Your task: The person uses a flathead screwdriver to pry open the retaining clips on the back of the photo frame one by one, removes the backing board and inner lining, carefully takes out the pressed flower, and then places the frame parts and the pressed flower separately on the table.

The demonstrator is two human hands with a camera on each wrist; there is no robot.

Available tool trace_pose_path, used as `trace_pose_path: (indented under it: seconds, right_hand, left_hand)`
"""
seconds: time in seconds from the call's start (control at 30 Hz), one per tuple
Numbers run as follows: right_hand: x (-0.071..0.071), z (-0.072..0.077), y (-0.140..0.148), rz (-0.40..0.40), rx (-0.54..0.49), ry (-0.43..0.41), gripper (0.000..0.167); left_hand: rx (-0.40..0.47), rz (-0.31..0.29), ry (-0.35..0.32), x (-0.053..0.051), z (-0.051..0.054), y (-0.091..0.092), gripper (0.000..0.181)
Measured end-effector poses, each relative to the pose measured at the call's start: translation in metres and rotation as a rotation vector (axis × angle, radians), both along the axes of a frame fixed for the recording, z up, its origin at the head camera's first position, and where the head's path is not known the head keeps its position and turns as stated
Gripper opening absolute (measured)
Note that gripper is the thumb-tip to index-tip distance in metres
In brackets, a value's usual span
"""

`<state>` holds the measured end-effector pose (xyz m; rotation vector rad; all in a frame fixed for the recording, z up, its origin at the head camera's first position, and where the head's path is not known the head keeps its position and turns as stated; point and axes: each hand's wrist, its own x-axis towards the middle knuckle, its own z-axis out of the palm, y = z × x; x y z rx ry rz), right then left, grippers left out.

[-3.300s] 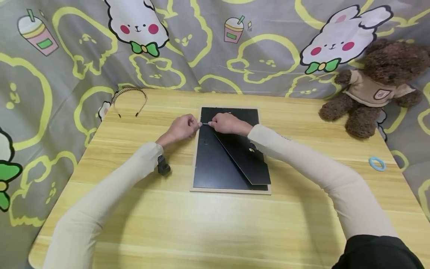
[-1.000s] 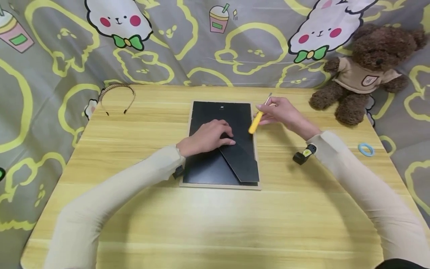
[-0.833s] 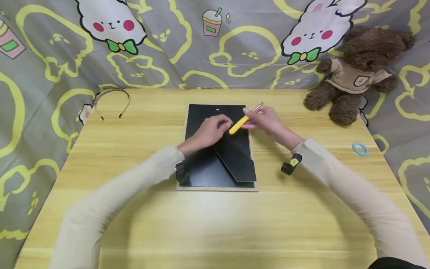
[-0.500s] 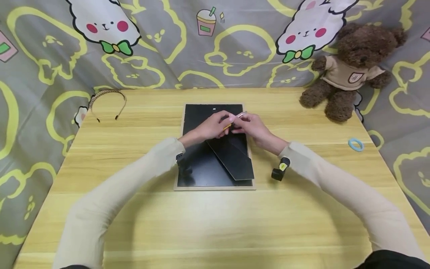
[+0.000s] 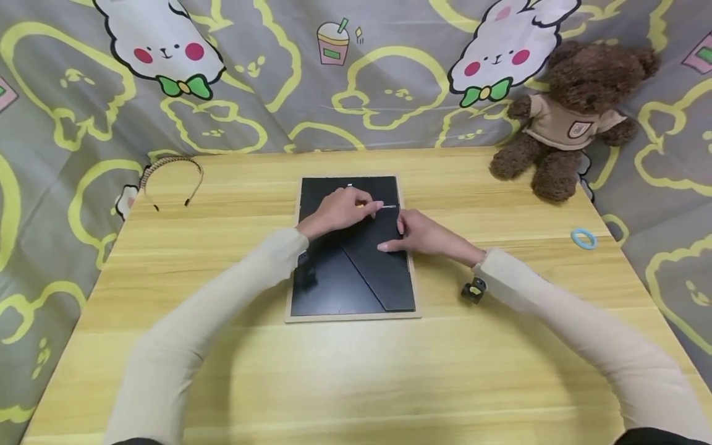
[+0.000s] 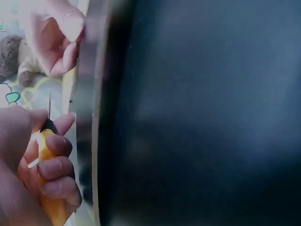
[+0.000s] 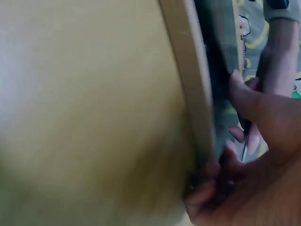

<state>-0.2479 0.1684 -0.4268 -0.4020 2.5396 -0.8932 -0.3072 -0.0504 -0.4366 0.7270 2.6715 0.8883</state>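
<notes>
A picture frame [image 5: 328, 290] lies face down on the table, its black back and pale wooden edge showing. My left hand [image 5: 340, 209] is over the upper part of the back and grips a screwdriver [image 6: 46, 150] by its yellow handle. In the head view the metal shaft [image 5: 389, 206] points right, at the frame's right edge. My right hand [image 5: 423, 233] holds that right edge, with curled fingers at the side and the thumb on the black stand leg [image 5: 375, 269]. In the right wrist view the fingers meet the wooden side [image 7: 190, 70]; some fingertips are blurred.
A headband [image 5: 172, 162] lies at the table's back left. A brown teddy bear [image 5: 567, 127] sits at the back right, and a light blue ring [image 5: 583, 238] lies in front of it. A patterned curtain [image 5: 267, 68] hangs behind the table [image 5: 311, 383].
The screwdriver has passed from my right hand to my left, and its shaft has swung toward the right edge. My right hand has moved down onto that edge. The stand leg lies flatter.
</notes>
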Motion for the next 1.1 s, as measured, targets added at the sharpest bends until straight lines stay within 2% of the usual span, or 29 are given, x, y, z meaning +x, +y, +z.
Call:
trace_pose_path:
  seconds: [0.17,0.27,0.5,0.63,0.8,1.1]
  right_hand:
    - [0.004,-0.007,-0.005,-0.041,0.026,0.047,0.057]
    - [0.003,-0.007,-0.003,-0.062,0.034,0.023,0.059]
    - [-0.001,-0.007,-0.001,-0.093,0.061,-0.048,0.065]
    - [-0.002,-0.007,-0.001,-0.091,0.056,-0.051,0.067]
    - [-0.002,-0.008,-0.002,-0.092,0.051,-0.046,0.066]
    - [-0.002,-0.009,-0.003,-0.072,0.008,-0.040,0.063]
  left_hand:
    - [-0.111,0.099,0.098,-0.003,-0.005,0.008,0.042]
    - [-0.159,0.149,0.127,-0.005,-0.005,0.014,0.046]
    - [-0.201,0.141,0.113,-0.012,-0.008,0.029,0.061]
    - [-0.212,0.154,0.097,-0.013,-0.007,0.032,0.063]
    - [-0.186,0.156,0.091,-0.013,-0.006,0.031,0.062]
    - [-0.158,0.169,0.150,-0.009,-0.013,0.032,0.060]
